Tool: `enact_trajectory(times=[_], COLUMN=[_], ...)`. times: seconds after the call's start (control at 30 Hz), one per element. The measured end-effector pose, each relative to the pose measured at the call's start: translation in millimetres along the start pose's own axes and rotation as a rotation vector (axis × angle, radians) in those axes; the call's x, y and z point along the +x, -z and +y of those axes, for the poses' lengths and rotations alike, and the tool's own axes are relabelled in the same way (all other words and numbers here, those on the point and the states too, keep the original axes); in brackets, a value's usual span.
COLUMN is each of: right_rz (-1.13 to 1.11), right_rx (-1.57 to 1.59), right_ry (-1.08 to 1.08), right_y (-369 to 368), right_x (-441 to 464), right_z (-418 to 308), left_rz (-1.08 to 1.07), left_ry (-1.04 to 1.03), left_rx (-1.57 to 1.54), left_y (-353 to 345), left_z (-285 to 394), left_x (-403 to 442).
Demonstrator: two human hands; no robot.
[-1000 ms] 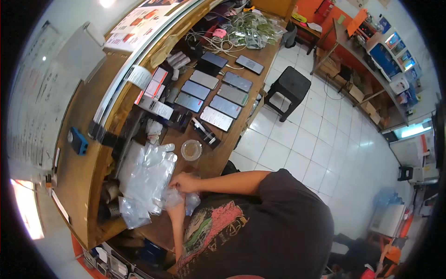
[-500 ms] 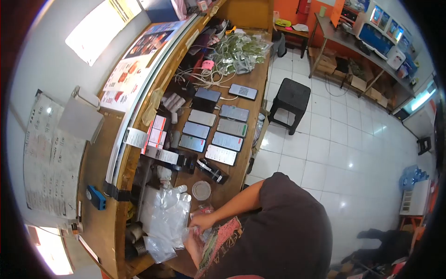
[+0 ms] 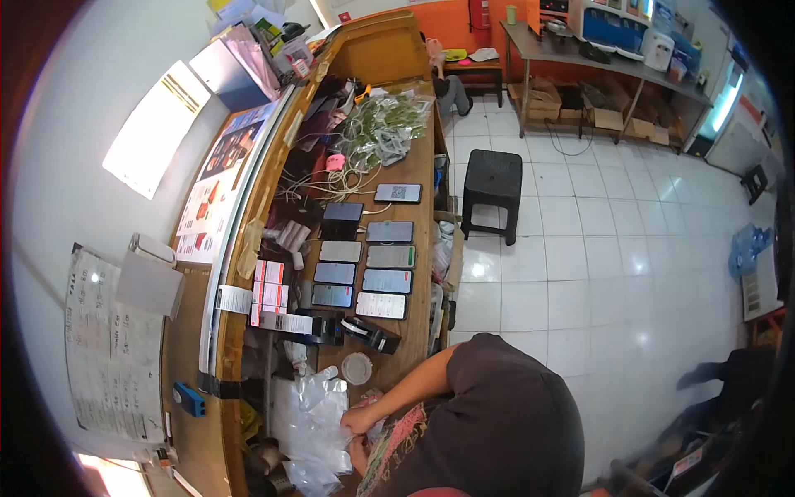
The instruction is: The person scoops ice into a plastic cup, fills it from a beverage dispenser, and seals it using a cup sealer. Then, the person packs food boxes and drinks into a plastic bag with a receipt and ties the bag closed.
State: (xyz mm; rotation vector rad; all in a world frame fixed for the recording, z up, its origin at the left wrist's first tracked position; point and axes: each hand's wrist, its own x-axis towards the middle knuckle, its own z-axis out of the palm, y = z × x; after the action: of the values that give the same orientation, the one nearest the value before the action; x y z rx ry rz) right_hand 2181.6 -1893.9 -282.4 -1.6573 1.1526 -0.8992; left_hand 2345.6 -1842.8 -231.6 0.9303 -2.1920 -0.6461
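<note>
My right hand (image 3: 358, 420) is bent over the near end of the counter with its fingers closed on a clear plastic bag (image 3: 378, 429) with something reddish in it. Just below it, my left hand (image 3: 358, 454) is partly hidden and closes on the same bag. What the bag contains is too small to make out. Beside both hands lies a pile of clear plastic bags (image 3: 308, 422). A round plastic tub (image 3: 357, 369) stands beyond my right hand.
Several phones (image 3: 387, 281) lie in rows on the wooden counter (image 3: 414, 331). Black printers or dispensers (image 3: 370, 333) stand near the tub. Cables and leafy bags (image 3: 385, 124) fill the far end. A black stool (image 3: 493, 195) stands on the tiles. A person (image 3: 451, 93) is partly visible behind.
The camera view has shifted and turned, so the counter appears more upright. My hands stay together at the bag; my left hand is more hidden now.
</note>
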Motion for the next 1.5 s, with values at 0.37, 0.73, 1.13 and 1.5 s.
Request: enact_trajectory(times=[0.37, 0.73, 1.13, 1.5], right_rz=[-0.024, 0.196, -0.006, 0.022], right_rx=[-0.106, -0.066, 0.747, 0.479], right_ry=[-0.235, 0.101, -0.143, 0.043], right_y=[11.2, 24.6, 32.8, 32.8], right_x=[11.3, -18.9, -28.6, -25.8], right_z=[-18.2, 1.3, 17.4, 17.9], left_rz=[-0.03, 0.059, 0.187, 0.148], left_ry=[-0.125, 0.001, 0.109, 0.174], left_rx=[0.019, -0.052, 0.109, 0.116], left_y=[-8.0, -20.2, -42.0, -40.9], left_z=[-0.7, -10.8, -36.1, -29.3], left_x=[7.0, -4.6, 1.0, 9.8])
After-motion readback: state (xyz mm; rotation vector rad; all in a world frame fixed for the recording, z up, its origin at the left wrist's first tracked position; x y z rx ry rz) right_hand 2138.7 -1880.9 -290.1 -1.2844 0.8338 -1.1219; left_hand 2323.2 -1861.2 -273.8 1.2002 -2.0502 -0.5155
